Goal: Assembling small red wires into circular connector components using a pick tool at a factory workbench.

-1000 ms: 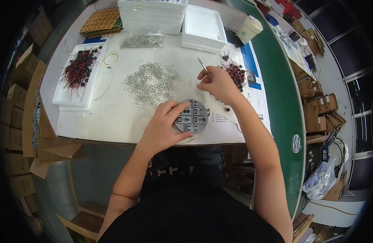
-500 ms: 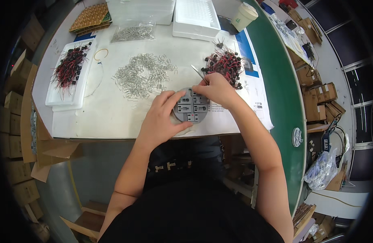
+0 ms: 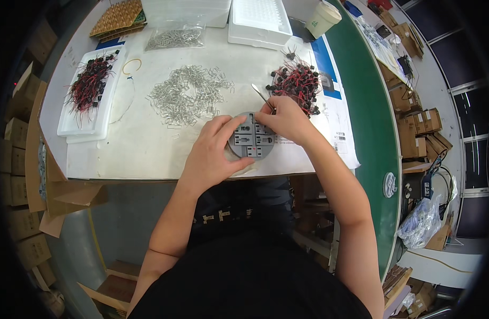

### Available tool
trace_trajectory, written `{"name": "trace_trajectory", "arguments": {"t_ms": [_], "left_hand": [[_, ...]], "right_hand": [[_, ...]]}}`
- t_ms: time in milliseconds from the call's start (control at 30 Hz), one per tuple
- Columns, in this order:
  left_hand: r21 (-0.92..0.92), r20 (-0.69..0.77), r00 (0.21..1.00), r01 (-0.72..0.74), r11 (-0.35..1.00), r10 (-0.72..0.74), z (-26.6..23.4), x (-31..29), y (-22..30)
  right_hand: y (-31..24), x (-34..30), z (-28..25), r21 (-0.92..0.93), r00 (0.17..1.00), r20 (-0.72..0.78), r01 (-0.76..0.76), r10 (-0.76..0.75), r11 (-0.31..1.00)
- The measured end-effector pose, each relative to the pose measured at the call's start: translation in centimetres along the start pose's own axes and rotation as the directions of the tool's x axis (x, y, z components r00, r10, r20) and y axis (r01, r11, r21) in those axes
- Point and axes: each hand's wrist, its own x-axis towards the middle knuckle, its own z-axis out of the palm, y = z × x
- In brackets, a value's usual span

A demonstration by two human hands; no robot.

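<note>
A round grey disc [image 3: 250,151] with rectangular slots and small dark fittings lies near the table's front edge. My left hand [image 3: 212,151] is closed around its left side, fingers at the upper edge and thumb along the lower edge. Over the upper right part of the disc is my right hand [image 3: 287,121], closed on a slim silver metal tool [image 3: 261,94]. The tool's flat, pointed end sticks out up and to the left. My right fingertips touch the disc and hide some of its slots.
Bent metal clips [image 3: 188,95] lie heaped left of centre, with a bag of clips [image 3: 175,38] behind. Black parts with red wires [image 3: 296,85] are piled at right; more fill a white tray [image 3: 65,125] at left. White foam boxes [image 3: 259,40] and a cup [image 3: 323,20] stand behind.
The whole view has shifted slightly. Both hands keep their holds on the disc and the tool, and my right fingertips have moved only a little.
</note>
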Motion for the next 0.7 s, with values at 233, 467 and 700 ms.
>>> {"name": "trace_trajectory", "arguments": {"t_ms": [233,467,700], "left_hand": [[-0.028,0.009,0.999,0.031,0.999,-0.031,-0.1,0.2,0.2],[0.009,0.017,0.999,0.033,0.999,-0.033,-0.1,0.3,0.1],[0.021,0.054,0.995,0.079,0.997,-0.08,-0.6,0.8,0.7]], "right_hand": [[0.8,-1.3,-0.7,-0.119,0.969,-0.129,0.196,-0.21,0.973],[3.6,-3.2,1.7,-0.238,0.786,-0.148,0.561,-0.601,0.793],[3.4,-4.9,1.9,-0.285,0.878,-0.107,0.423,-0.467,0.86]]}}
